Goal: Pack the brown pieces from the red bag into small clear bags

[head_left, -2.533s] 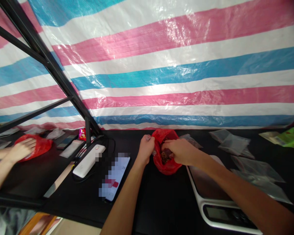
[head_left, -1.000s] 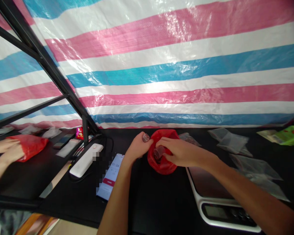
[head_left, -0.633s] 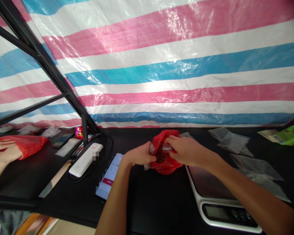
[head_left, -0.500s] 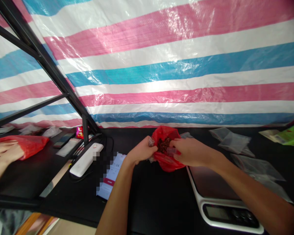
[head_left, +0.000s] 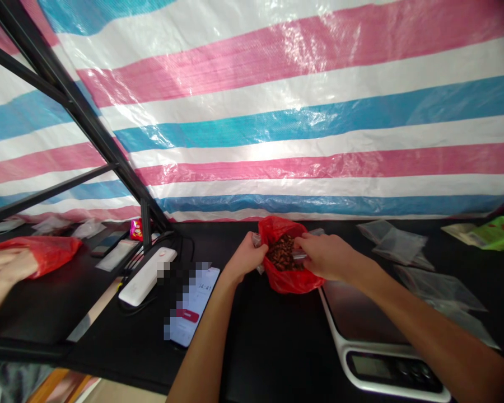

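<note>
A red plastic bag [head_left: 293, 282] stands wide open on the black table, with small dark brown pieces [head_left: 282, 252] inside. My left hand [head_left: 248, 257] is closed on the bag's left rim, and crinkled clear plastic [head_left: 257, 240] pokes out beside the fingers. Over the bag's right side, my right hand [head_left: 325, 254] has its fingers closed around a small transparent piece of plastic [head_left: 299, 255] that touches the brown pieces. Whether this is a scoop or a small bag I cannot tell. Under my right forearm lies a kitchen scale [head_left: 361, 313], close to the bag.
Clear zip bags [head_left: 397, 243] lie at the right, near a green packet [head_left: 499, 232]. A lit phone [head_left: 197, 308] and a white power strip [head_left: 149, 277] with cables are left of my arm. Beyond a black metal frame [head_left: 92, 131], a co-worker's hands reach into another red bag [head_left: 56, 252].
The right hand has lifted slightly off the pieces, and more of them show. The red bag's mouth looks wider. The view has shifted a little.
</note>
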Demonstrator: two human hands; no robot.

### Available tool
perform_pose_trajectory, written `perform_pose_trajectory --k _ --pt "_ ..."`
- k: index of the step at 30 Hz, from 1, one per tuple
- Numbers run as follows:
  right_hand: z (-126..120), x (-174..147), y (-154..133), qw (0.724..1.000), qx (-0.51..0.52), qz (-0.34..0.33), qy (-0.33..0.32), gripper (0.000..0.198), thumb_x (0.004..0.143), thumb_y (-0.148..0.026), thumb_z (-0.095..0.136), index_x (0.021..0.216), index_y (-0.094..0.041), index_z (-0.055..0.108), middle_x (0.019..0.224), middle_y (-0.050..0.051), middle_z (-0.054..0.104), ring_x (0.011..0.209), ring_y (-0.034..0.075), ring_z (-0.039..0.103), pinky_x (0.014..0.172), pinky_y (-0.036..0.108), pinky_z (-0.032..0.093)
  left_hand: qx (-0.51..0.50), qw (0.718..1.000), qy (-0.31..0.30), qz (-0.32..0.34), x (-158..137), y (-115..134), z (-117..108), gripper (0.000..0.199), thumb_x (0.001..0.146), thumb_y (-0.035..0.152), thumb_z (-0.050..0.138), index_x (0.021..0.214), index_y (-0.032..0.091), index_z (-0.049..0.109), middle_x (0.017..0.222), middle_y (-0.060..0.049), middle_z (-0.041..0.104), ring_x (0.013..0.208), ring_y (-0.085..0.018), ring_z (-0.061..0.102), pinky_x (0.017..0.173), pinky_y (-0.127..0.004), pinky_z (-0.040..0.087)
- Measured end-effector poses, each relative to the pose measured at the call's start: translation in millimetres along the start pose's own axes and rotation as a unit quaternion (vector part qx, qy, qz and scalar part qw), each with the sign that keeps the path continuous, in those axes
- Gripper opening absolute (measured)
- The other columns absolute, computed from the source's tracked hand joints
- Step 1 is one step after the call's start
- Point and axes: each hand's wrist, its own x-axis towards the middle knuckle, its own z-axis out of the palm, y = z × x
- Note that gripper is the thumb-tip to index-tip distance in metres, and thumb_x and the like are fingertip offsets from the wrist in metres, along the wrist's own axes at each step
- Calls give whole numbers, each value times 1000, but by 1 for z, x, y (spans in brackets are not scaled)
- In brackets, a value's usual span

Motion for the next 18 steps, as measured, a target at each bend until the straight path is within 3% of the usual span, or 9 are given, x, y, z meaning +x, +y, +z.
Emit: perform_pose_trajectory --k 4,13,18 --pt "-1 6 -7 1000 -27 -7 3 31 91 -19 63 121 -18 71 126 17 75 99 33 78 77 36 55 -1 1000 -2 1 -1 0 5 20 68 2 68 76 19 60 63 5 58 57 -10 50 55 -20 39" --pt "7 16 -11 996 49 -66 29 32 90 -20 66 120 -26 75 123 10 78 106 31 76 80 34 53 -31 999 -26 -11 -2 1 8 18 73 5 64 83 19 58 68 5 58 58 -10 52 55 -21 41" --pt "9 18 -14 995 87 -37 21 28 91 -27 64 116 -28 76 105 7 83 95 29 78 73 32 51 -45 998 -32 -12 -4 6 4 15 76 8 65 85 19 58 70 4 59 60 -10 54 58 -21 43"
